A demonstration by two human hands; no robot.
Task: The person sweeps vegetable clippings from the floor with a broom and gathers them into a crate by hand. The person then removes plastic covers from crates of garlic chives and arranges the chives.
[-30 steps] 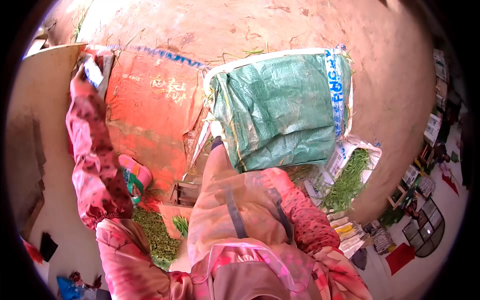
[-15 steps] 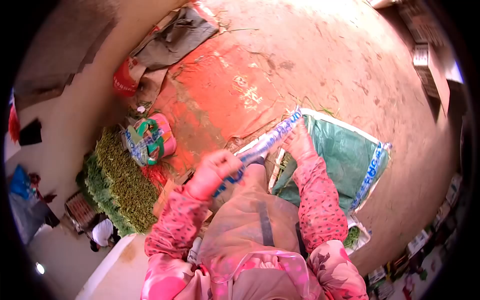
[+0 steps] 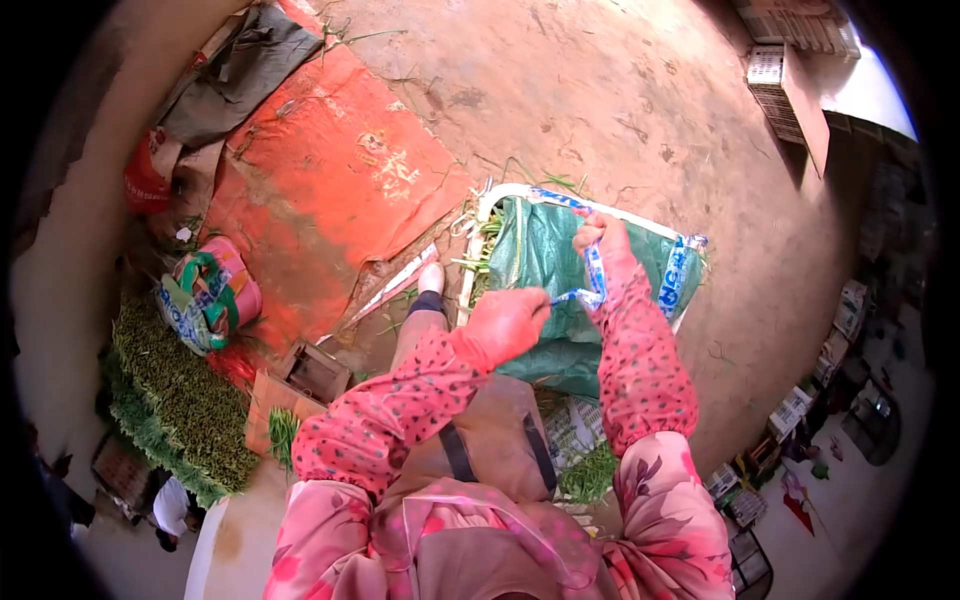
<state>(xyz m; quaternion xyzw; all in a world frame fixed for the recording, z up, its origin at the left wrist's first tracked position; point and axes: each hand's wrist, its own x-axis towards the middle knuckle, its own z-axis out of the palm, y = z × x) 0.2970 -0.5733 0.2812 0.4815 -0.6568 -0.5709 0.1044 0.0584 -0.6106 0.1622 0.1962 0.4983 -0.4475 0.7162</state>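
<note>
My left hand (image 3: 503,325) is closed on one end of a white and blue printed strip (image 3: 594,275), above the near left part of a green wrapped bundle (image 3: 560,250). My right hand (image 3: 605,238) is closed on the same strip, over the middle of the bundle. Between the hands the strip bends down in a loop. The bundle lies on the floor with a white edge, and green stems show at its left side. Another printed band (image 3: 677,277) runs round its right end.
A red sheet (image 3: 330,180) lies at the upper left. A pink basket (image 3: 235,280), a small wooden stool (image 3: 313,372) and a large heap of green stems (image 3: 180,390) are at the left. Loose greens (image 3: 590,474) lie close to my body. Cartons (image 3: 790,95) stand at the upper right.
The view has shifted. My left hand, first stretched out to the far left, has come to the bundle with the strip. My right hand has moved off my lap and now holds the strip too.
</note>
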